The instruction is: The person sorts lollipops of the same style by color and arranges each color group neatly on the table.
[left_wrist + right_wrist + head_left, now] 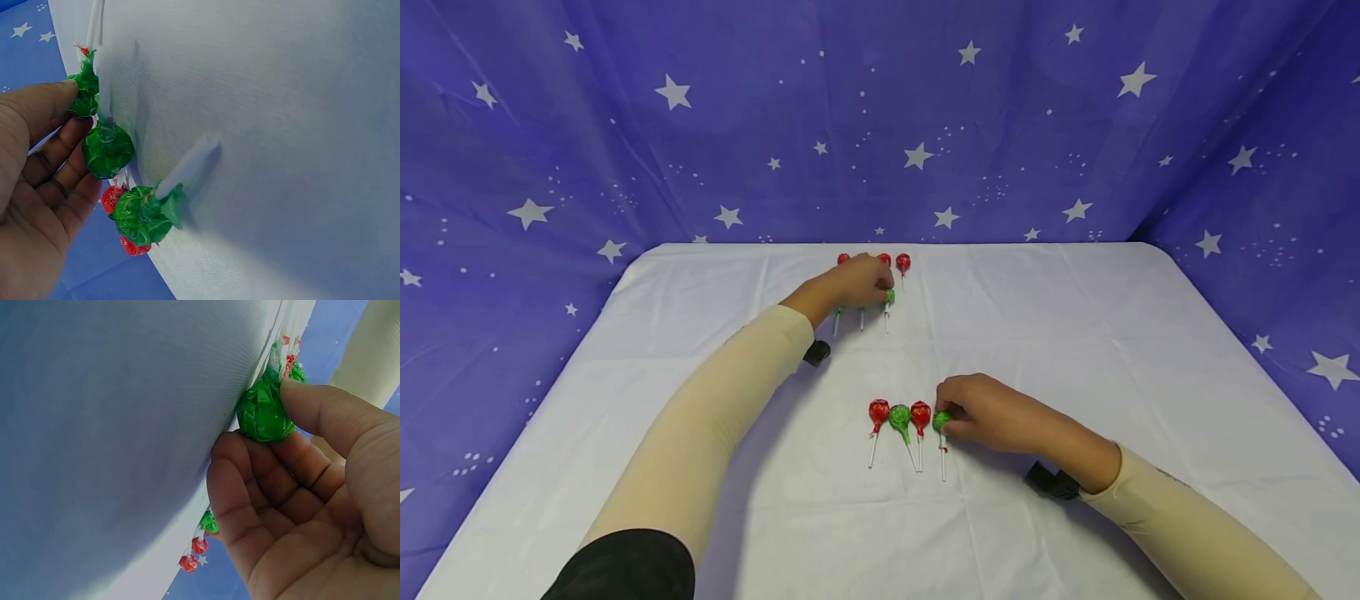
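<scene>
At the far group, my left hand pinches the head of a green lollipop, its white stick pointing toward me. The left wrist view shows the thumb on that green wrapper, with two more green lollipops beside it, one in the middle and one lower. Nearer to me, my right hand holds another green lollipop between thumb and fingers, at the right end of a short row. Left of it lie a red lollipop, a green one and another red one.
Behind the left hand are red lollipops, the rightmost in full view and others partly covered by the hand. A white cloth covers the table. A purple star-patterned curtain hangs behind and at the sides.
</scene>
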`<state>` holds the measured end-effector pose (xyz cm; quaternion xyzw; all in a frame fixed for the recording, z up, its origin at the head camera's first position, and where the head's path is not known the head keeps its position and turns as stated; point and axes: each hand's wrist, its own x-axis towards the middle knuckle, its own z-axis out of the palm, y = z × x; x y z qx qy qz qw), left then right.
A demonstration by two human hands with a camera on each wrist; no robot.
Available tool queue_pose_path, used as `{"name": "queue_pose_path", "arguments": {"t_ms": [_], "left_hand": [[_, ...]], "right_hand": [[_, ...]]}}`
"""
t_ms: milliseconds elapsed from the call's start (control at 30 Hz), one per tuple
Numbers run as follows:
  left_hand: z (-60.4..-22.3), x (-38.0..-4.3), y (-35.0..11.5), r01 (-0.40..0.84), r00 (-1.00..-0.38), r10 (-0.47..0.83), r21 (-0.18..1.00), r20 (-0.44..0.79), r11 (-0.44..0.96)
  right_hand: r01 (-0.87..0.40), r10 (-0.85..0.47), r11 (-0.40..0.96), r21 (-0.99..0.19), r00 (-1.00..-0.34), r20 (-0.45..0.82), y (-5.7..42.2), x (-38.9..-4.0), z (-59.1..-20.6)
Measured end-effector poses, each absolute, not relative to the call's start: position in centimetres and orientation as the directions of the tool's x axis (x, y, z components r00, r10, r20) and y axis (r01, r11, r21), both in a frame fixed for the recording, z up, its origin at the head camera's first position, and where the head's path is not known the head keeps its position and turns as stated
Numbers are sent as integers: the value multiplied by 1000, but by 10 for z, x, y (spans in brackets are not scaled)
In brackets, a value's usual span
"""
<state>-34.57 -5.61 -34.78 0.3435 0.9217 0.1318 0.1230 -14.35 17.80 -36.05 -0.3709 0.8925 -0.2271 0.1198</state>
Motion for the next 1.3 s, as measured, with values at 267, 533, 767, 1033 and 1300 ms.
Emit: {"name": "queue_pose_path", "arguments": {"t_ms": [267, 533, 767, 1033, 1300], "left_hand": [[-350, -347, -57, 573, -749, 646, 342, -150, 745], [-349, -346, -58, 540, -769, 622, 368, -149, 757], [-345, -340, -60, 519, -793, 599, 387, -116, 762], [-340, -319, -63, 550, -783, 621, 445, -19, 707], [-342, -275, -71, 608, -747, 665, 425, 19, 671]], "right_hand": [[-605, -711, 627, -491, -701, -44, 178, -144, -361], [-594, -702, 639, -488, -710, -56, 179, -144, -360], [-605, -711, 633, -484, -701, -53, 179, -144, -361], [-608, -718, 620, -497, -694, -47, 179, -145, -361], [-594, -705, 637, -491, -706, -61, 178, -144, -360]]}}
